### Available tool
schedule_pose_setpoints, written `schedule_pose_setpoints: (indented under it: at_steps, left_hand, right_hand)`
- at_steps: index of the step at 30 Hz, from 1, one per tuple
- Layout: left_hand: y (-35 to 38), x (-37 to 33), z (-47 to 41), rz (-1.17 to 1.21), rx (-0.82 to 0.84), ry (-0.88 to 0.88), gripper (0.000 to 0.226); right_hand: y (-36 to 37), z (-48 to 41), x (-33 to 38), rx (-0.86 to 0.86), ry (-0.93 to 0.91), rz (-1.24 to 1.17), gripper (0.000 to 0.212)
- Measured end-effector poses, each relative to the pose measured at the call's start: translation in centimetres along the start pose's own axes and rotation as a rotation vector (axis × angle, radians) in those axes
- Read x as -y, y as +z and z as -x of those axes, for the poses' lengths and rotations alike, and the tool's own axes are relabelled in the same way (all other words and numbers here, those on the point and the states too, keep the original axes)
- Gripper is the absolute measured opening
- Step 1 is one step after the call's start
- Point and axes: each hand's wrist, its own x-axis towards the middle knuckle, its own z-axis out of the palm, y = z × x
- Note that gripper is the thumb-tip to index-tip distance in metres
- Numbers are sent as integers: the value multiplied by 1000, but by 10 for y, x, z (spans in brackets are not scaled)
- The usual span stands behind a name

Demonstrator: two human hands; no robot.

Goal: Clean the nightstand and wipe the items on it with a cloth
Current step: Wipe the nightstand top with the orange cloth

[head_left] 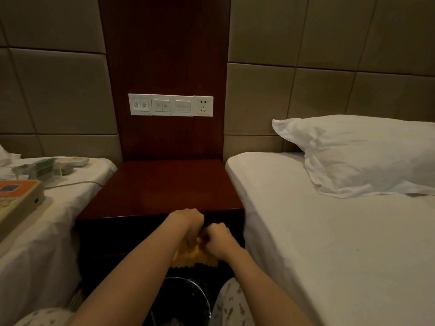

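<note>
Gripping an orange cloth (pixel 196 255) between them, the left hand (pixel 188 222) and right hand (pixel 217 238) meet in the head view just below the front edge of the table (pixel 162 187). Both hands have their fingers curled down into the bunched top of the cloth, knuckles up, and they sit so close that they nearly touch; the left is slightly higher and nearer the table edge. The cloth hangs from the hands against the table's dark front, its lower edge cut in a zigzag. The table is dark red wood with a glossy top and stands between two beds. Behind it a wood panel (pixel 164 55) rises up the wall and carries a row of white switches (pixel 162 105) with a socket (pixel 203 106) at the right end. The right bed (pixel 329 243) has a white sheet and a white pillow (pixel 357 156) at its head. On the left bed (pixel 47 231) lie a box (pixel 16 198) with an orange top, a white cord (pixel 70 184) and some pale items (pixel 68 163) further back, too blurred to name. Below the forearms stands a dark bin (pixel 207 300) with a clear liner, beside patterned fabric (pixel 233 304) over a knee.
</note>
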Motion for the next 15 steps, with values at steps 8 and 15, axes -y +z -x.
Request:
schedule_pose_setpoints:
  at_steps: [8,15]
  left_hand:
    - [-36,7,-2,115,-313,17,16]
    - [-71,-4,-43,187,-528,-29,23]
  right_hand:
    - [-47,-8,-8,-237,-15,-38,29]
    - [-88,-46,-27,-488,41,52,22]
